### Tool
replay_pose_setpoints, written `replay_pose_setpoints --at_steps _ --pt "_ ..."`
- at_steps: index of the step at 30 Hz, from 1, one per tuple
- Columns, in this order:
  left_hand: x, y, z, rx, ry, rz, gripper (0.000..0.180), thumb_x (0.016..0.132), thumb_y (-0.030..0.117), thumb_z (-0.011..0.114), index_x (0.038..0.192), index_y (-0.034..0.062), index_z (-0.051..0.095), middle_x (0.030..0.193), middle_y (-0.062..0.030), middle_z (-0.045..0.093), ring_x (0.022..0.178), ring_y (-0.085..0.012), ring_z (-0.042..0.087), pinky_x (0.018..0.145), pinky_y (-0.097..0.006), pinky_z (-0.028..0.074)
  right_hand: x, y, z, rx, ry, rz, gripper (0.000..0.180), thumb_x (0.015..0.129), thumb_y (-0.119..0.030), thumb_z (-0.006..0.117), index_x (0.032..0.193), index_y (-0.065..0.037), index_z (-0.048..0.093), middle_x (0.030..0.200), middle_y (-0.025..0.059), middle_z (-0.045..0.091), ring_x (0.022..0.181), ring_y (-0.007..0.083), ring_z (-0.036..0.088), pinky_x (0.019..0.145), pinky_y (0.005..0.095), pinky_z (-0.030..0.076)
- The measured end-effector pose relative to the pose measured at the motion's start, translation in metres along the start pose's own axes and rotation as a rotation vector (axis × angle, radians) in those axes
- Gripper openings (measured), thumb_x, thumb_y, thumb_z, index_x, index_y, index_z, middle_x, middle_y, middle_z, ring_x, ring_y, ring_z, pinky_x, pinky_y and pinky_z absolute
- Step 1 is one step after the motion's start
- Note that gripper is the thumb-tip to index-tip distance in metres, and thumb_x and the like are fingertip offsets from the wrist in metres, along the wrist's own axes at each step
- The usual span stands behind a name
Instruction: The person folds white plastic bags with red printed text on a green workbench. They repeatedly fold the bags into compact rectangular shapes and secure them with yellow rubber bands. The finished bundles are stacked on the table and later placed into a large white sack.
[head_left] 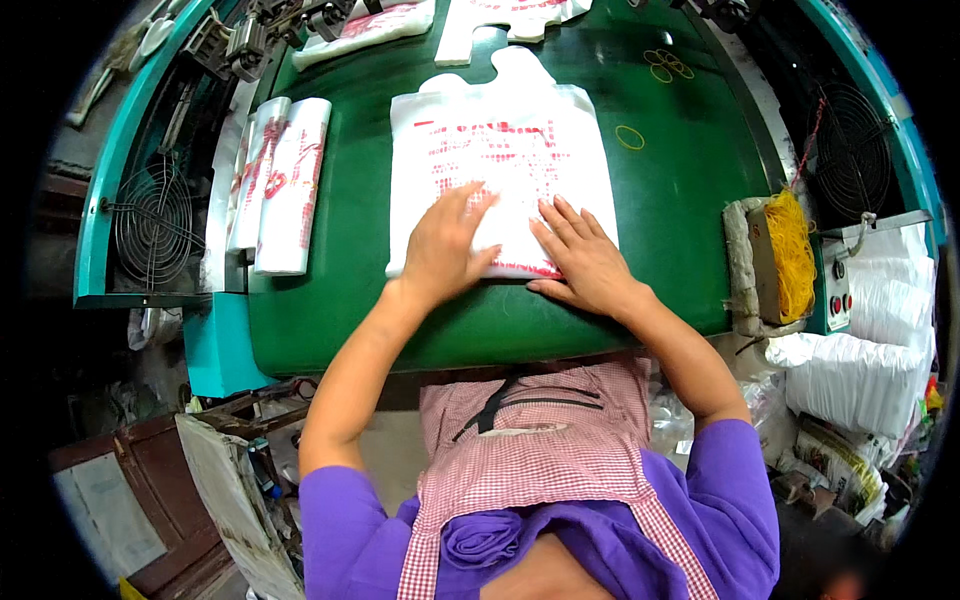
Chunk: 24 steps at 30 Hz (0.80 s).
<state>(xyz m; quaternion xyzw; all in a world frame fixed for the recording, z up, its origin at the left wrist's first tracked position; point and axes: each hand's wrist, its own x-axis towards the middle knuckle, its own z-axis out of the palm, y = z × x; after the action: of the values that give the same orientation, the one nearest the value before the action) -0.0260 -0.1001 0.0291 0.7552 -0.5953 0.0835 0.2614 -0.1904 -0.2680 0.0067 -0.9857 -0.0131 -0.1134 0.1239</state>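
Both palms flat, fingers spread: my left hand (440,250) and right hand (585,262) press the near end of the white bag stack (500,160), centre of the green table (680,200). Risk: uneven pressure probably skews slippery layers; edge alignment unclear from here.

Bare green belt (680,210) lies open right of the bag stack (500,160) (loose rubber bands (630,137) only); bag rolls (285,185) crowd the left.
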Motion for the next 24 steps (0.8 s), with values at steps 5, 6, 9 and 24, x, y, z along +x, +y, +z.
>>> replay_pose_setpoints --at_steps 5,6,9,24 --pt "-0.017 0.018 0.006 0.147 -0.196 0.070 0.044 0.067 0.008 0.067 0.109 0.0041 0.058 0.108 -0.0157 0.057 0.098 -0.0307 0.057 0.083 -0.040 0.049 -0.027 -0.023 -0.011 0.529 0.176 -0.068 0.052 0.081 -0.016 0.069 0.127 -0.001 0.050 0.139 0.0206 0.042 0.129 0.0374 0.040 0.106 0.0450 0.034" --pt "-0.012 0.015 0.012 0.164 -0.228 0.044 0.035 0.069 0.007 0.064 0.104 0.0034 0.059 0.100 -0.0144 0.058 0.093 -0.0294 0.058 0.079 -0.039 0.050 -0.036 -0.035 -0.017 0.748 0.204 0.026 0.049 0.079 -0.004 0.068 0.125 0.000 0.052 0.135 0.0189 0.047 0.124 0.0359 0.047 0.103 0.0410 0.039" --pt "0.003 0.009 0.008 0.099 -0.260 -0.036 0.022 0.071 0.003 0.060 0.093 0.0053 0.061 0.084 -0.0120 0.060 0.081 -0.0292 0.062 0.067 -0.039 0.051 -0.064 -0.040 -0.007 1.675 0.064 0.672 0.053 0.091 -0.020 0.061 0.135 0.002 0.039 0.132 0.0221 0.049 0.118 0.0328 0.053 0.095 0.0373 0.047" --pt "-0.021 -0.002 -0.054 -0.092 -0.674 0.060 0.030 0.065 0.011 0.069 0.094 0.0109 0.064 0.098 -0.0071 0.061 0.091 -0.0252 0.061 0.079 -0.036 0.047 -0.038 0.025 -0.024 0.255 -0.275 -0.362 0.048 0.093 -0.014 0.040 0.140 -0.026 0.042 0.149 0.0087 0.033 0.138 0.0273 0.030 0.115 0.0413 0.022"
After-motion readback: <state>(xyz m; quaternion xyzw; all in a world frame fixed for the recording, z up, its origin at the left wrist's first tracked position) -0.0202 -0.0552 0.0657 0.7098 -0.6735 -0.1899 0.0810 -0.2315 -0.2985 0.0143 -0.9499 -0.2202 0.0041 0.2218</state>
